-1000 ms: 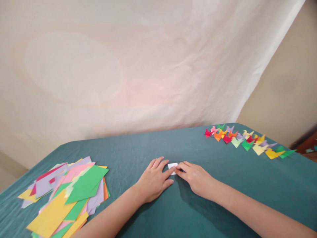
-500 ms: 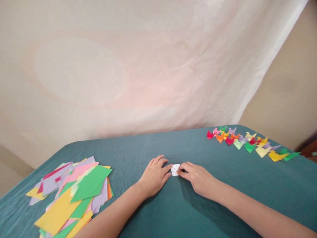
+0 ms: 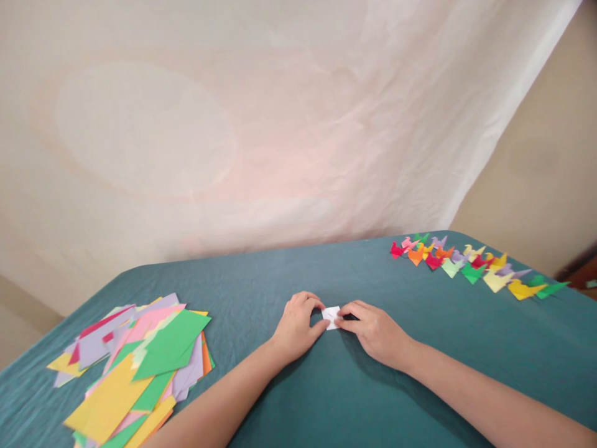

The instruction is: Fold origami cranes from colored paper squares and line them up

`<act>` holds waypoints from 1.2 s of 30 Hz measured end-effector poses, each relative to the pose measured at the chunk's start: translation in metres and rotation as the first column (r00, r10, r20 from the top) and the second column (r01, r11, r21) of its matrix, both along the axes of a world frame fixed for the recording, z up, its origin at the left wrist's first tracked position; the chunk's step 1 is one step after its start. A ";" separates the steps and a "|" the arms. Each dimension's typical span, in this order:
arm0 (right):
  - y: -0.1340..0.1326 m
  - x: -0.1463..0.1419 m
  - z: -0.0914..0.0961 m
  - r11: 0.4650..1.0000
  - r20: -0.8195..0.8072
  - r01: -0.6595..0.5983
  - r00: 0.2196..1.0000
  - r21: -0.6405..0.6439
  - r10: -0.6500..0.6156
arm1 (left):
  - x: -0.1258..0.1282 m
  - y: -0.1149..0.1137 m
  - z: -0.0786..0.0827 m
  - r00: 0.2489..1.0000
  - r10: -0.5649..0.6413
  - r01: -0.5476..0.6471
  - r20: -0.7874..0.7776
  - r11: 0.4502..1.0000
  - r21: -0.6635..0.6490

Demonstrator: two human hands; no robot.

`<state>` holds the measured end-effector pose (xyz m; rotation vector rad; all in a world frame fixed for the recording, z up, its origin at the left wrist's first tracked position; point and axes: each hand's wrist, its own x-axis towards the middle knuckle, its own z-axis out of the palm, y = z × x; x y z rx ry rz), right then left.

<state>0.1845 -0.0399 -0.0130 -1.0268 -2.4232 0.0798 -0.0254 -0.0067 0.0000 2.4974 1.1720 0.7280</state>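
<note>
A small folded piece of white paper (image 3: 331,316) lies between my two hands at the middle of the green-covered table. My left hand (image 3: 299,323) grips its left side, thumb at the lower corner and fingertips at the upper one. From the right, my right hand (image 3: 370,326) pinches the paper's other side between thumb and fingers. Faint crease lines show on the paper's face; its exact fold is too small to make out.
To my left a loose pile of coloured paper sheets (image 3: 172,342) spreads over the tablecloth (image 3: 261,280). Several folded paper birds (image 3: 452,266) stand in rows at the far right. A pale cloth (image 3: 303,124) hangs behind the table.
My left hand has drawn its fingers in and now grips the paper's left side with thumb and fingertips. My right thumb and fingers have shifted slightly on the right side.
</note>
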 end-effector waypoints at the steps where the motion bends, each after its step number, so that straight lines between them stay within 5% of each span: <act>1: 0.000 0.000 0.000 1.000 -0.011 0.003 1.000 -0.004 -0.003 | 0.001 0.001 -0.001 1.000 0.010 -0.010 0.009 1.000 -0.008; 11: -0.006 -0.004 0.006 0.996 -0.131 0.037 0.990 -0.076 -0.047 | 0.001 0.003 -0.001 0.997 0.038 -0.033 0.073 0.997 -0.067; 19: 0.000 -0.004 0.002 0.928 -0.328 0.212 0.892 -0.306 -0.312 | 0.002 0.004 0.000 0.985 0.025 0.008 0.172 0.982 -0.189; 25: 0.000 -0.005 0.008 0.906 -0.348 0.128 0.894 -0.404 -0.281 | 0.006 0.000 0.001 0.913 0.034 0.141 0.407 0.909 -0.391; 36: -0.006 -0.010 0.018 0.865 -0.327 0.076 0.907 -0.496 -0.267 | 0.008 -0.006 0.011 0.924 -0.006 0.187 0.383 0.880 -0.438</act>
